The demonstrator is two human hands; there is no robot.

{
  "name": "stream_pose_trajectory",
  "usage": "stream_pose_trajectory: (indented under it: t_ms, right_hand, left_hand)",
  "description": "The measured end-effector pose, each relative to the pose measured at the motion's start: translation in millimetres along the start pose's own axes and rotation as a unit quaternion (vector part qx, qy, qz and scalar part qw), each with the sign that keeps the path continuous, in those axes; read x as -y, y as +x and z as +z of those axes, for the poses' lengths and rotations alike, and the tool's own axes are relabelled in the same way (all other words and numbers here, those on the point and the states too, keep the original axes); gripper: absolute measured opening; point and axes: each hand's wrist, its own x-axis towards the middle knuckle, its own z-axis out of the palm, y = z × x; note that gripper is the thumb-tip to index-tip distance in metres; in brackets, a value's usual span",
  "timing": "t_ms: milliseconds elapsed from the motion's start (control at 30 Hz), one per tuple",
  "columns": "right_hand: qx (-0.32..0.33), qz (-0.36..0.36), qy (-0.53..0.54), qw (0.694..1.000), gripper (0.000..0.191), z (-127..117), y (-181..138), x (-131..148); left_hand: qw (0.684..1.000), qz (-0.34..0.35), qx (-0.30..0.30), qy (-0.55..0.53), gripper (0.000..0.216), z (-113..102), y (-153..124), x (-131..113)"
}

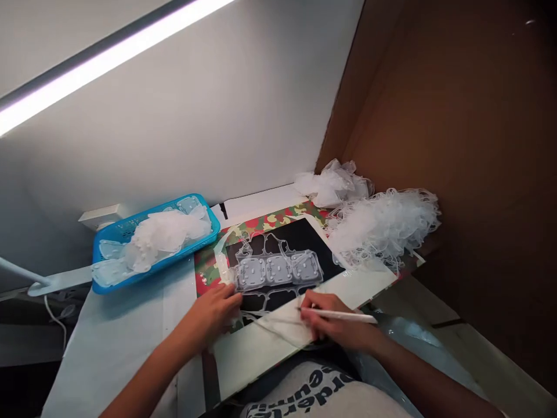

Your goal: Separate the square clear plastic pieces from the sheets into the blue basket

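A clear rubber sheet [278,270] of three moulded pads lies on a black mat [304,238], its long axis running left to right, slightly uphill to the right; the left hand [215,310] presses its near-left corner, fingers curled down on it; the right hand [333,319] pinches a thin white tool [343,315] pointing left at the sheet's near edge; judging by the stringy white trimmings [383,223] heaped to the right and finished pieces in the blue basket [108,235], much trimming seems done, this sheet still untrimmed
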Motion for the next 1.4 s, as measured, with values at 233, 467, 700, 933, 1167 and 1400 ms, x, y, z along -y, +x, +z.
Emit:
stream_pose_trajectory:
  t_ms: [233, 467, 700, 933, 1167, 1400]
  right_hand:
    - [-0.055, -0.071, 0.155, 0.984, 0.026, -22.2, 42.2, 2.2]
    - [-0.028, -0.022, 0.321, 0.947, 0.034, -33.9, 94.3, -37.7]
    - [-0.273, -0.028, 0.405, 0.872, 0.034, -66.3, 101.4, -43.3]
    - [-0.114, -0.163, 0.034, 0.979, 0.015, -46.5, 79.5, -28.9]
    - [-0.047, -0.240, -0.090, 0.965, 0.011, -30.0, 80.4, -29.6]
    - [-0.066, -0.266, -0.130, 0.953, 0.012, -19.6, 84.6, -29.4]
  left_hand:
    - [0.997, -0.018, -0.061, -0.041, 0.018, -44.5, -2.7, -15.4]
    - [0.990, 0.054, -0.124, 0.042, 0.041, 36.5, 49.0, -81.5]
    - [0.981, 0.043, -0.168, 0.089, 0.033, 25.3, 47.8, -41.1]
    - [0.983, 0.012, -0.165, 0.082, 0.044, 37.6, 52.6, -69.8]
    - [0.986, 0.006, -0.162, 0.047, 0.041, 43.6, 44.6, -69.2]
    - [0.987, -0.004, -0.159, 0.032, 0.042, 43.9, 42.9, -69.3]
